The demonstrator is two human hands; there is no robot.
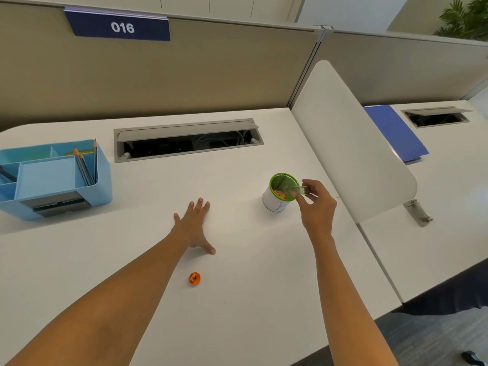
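Note:
A small white bin with a green rim stands on the white desk, and orange shavings lie inside it. My right hand pinches a small clear plastic container tipped on its side over the bin's rim. My left hand lies flat on the desk with fingers spread, left of the bin. An orange sharpener piece sits on the desk below my left hand, apart from it.
A light blue desk organiser with pencils stands at the left. An open cable tray is set into the desk at the back. A white divider panel rises at the right, a blue folder beyond it.

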